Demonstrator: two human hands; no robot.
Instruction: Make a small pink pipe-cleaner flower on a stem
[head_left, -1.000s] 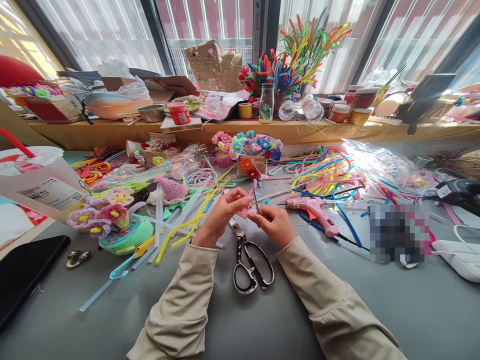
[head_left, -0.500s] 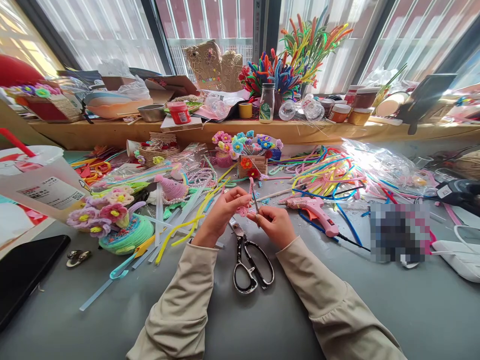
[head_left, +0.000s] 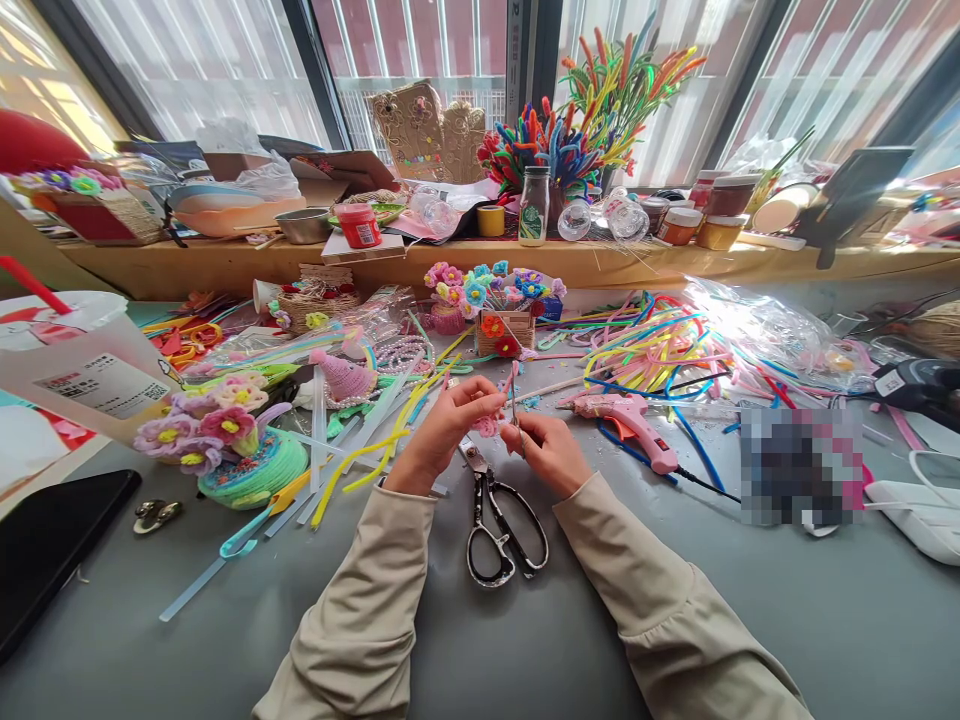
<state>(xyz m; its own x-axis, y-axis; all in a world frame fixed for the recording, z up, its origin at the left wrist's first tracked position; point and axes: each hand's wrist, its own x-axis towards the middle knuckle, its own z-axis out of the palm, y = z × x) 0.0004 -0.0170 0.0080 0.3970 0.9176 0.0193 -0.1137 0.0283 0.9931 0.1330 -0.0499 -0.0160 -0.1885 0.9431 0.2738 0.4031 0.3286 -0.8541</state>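
Note:
Just beyond the black-handled scissors (head_left: 504, 530), both hands meet over a small pink fuzzy chenille piece (head_left: 487, 427). My left hand (head_left: 442, 430) pinches this piece between thumb and fingers, and its lower part is partly hidden. A pink strand stands up between the hands. My right hand (head_left: 550, 450) is closed around a slim metal tool (head_left: 514, 408) that points upward beside the strand; its exact kind is too small to make out. The scissors lie on the grey table with their blades pointing away, below the hands.
A pink glue gun (head_left: 626, 425) lies to the right, by a heap of coloured chenille stems (head_left: 660, 345). Leftward are translucent glue sticks (head_left: 360, 440), a green pot of fuzzy flowers (head_left: 259, 470), a drink cup (head_left: 82, 370) and a phone (head_left: 60, 550). A flower box (head_left: 510, 325) stands ahead.
The upright pink strand and the tip of the slim tool have shifted slightly to the right. Both hands stay nearly in place, and the scissors have not moved.

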